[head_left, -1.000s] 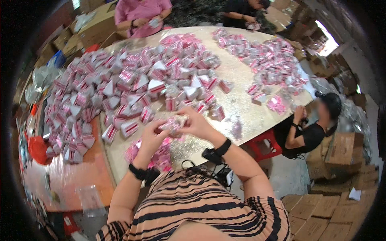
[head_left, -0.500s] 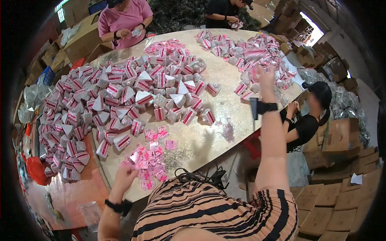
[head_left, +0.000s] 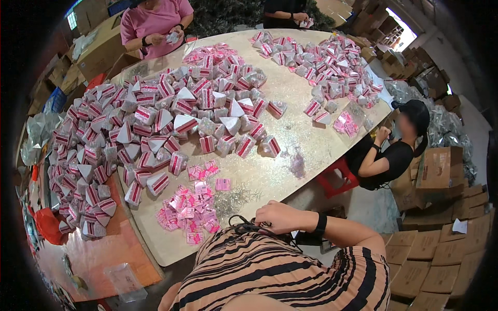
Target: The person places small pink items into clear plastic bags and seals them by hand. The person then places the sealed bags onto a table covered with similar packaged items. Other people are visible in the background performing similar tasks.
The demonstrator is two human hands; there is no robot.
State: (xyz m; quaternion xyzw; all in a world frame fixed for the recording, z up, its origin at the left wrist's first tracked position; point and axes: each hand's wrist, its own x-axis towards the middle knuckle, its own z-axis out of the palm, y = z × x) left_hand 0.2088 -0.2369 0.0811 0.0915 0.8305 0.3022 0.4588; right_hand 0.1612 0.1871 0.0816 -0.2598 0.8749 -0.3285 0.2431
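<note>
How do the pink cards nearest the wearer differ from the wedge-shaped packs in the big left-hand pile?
The pink cards look flat, while the wedge-shaped packs are thick. The pink cards form a small heap; the wedge-shaped packs a far larger one. The pink cards are mostly pink, the wedge-shaped packs whitish with reddish bands. Both lie loose.

Left hand out of sight — only a scrap of left arm (head_left: 169,297) shows beside the shirt (head_left: 280,274), the rest hidden or cut by the lower edge. Right hand (head_left: 280,216) at the black cord (head_left: 241,222); fingertips curled under, grip unclear. Pink-shirted worker (head_left: 158,31) and black-shirted worker (head_left: 280,14): heads cut by the top edge, handheld items too small to tell. Capped worker (head_left: 398,160): face blurred. Red stool (head_left: 345,168) partly behind that worker. Pink cards (head_left: 193,205): print too small — lower ones buried.
</note>
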